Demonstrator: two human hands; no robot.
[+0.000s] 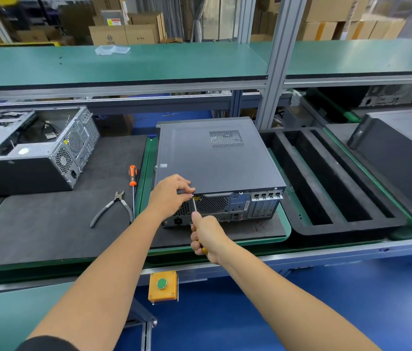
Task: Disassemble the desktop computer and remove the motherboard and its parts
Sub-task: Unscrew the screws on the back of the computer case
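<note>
- The PC (215,158) is lying on its side on the black mat (48,231), rear panel facing the person, side cover up and not off yet.
- Right hand (208,238) is fisted round a yellow-handled screwdriver (194,205). The shaft runs up and slightly left, away from the body, with the tip right at the top-left corner of the rear panel.
- Left hand (172,195) sits at that same corner, fingers curled over the cover edge and pinching near the tip. Looks like it's steadying the screw or the bit, can't tell which.
- So the screw is straight ahead of the right fist, along the shaft line, and the left fingertips are closest to it.
- Spare orange screwdriver (133,177) and cutters (114,207) lie on the mat to the left, well clear of both hands.
</note>
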